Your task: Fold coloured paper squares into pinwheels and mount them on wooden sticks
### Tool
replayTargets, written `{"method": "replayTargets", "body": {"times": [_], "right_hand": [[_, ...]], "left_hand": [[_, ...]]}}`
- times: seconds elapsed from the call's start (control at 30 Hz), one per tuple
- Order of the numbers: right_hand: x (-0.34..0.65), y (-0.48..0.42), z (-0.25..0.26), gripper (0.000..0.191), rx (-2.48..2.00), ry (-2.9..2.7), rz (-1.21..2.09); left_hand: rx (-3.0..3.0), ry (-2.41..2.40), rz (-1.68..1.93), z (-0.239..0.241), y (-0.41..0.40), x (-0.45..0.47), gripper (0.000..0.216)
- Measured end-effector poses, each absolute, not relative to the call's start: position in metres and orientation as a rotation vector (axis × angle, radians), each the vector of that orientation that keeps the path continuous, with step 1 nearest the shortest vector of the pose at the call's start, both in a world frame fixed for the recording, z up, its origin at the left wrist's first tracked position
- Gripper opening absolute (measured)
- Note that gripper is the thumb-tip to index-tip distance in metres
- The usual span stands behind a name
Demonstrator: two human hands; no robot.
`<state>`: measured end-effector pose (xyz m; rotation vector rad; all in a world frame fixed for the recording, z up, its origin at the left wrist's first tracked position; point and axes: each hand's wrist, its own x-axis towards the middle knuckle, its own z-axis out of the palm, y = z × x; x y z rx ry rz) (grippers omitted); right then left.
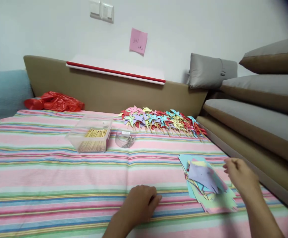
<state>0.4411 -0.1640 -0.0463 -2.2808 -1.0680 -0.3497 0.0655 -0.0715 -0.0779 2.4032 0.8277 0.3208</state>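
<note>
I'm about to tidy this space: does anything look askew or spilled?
I see no spill. The stack of colored paper near the right hand is askew, corners jutting out unevenly, and the red plastic bag lies crumpled.

A striped sheet [47, 180] spread over a wide, flat surface carries a crumpled red bag [59, 101] at far left, a clear box [76, 136] of thin sticks [96, 133], a small clear tub [119, 140] of metal bits [129, 142] just beside it, many paper pinwheels [156, 119] at far right, and, nearer, a pile of coloured paper [201, 176].
</note>
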Motion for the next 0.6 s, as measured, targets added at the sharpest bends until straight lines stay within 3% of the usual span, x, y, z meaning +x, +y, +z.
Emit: {"method": "replayTargets", "body": {"times": [0.17,0.43,0.6], "right_hand": [[0.429,-0.183,-0.090,0.035,-2.149,-1.286,-0.148],[0.409,-0.181,-0.081,0.047,-2.028,-1.559,0.141],[0.405,-0.180,-0.080,0.040,-2.055,-1.571,0.190]], "left_hand": [[2.387,0.793,0.292,-0.080,-0.069,0.069,0.039],[2.347,0.771,0.294,-0.076,-0.072,0.071,0.040],[2.343,0.772,0.259,-0.074,-0.072,0.071,0.039]]}}
